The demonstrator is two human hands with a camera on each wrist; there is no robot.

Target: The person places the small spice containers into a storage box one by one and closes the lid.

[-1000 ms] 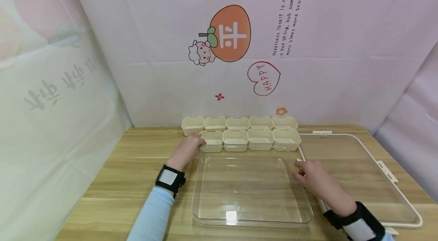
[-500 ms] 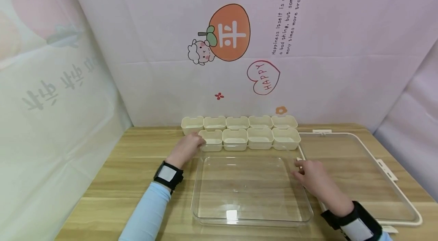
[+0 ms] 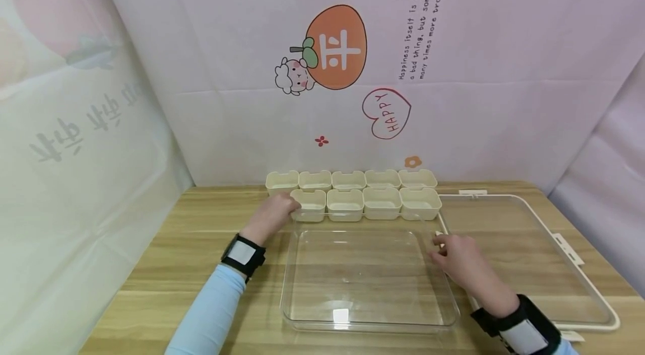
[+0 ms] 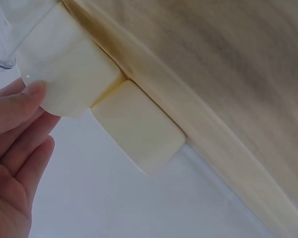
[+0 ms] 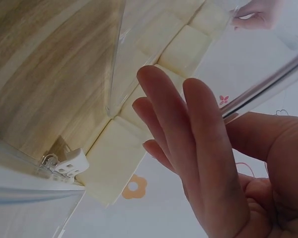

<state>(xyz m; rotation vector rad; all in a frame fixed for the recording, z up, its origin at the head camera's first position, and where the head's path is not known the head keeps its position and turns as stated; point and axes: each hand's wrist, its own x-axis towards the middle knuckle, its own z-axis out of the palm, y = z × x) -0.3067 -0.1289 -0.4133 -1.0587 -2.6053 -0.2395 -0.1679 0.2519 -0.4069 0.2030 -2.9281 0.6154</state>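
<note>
cream rounded-rectangular plastic cup (image 3: pixel 313 209) ends the front row on the left, pinched by the left hand (image 3: pixel 269 218): a positioning step, apparently. shifting it calls for minding the neighbouring cup (image 3: pixel 345 208). right hand (image 3: pixel 467 265), by the clear rectangular tray (image 3: pixel 393 326): grip unclear.

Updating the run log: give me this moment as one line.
left hand: pinches leftmost front cup | right hand: holds clear bin at right rim | framed panel: flat, right of bin
</note>
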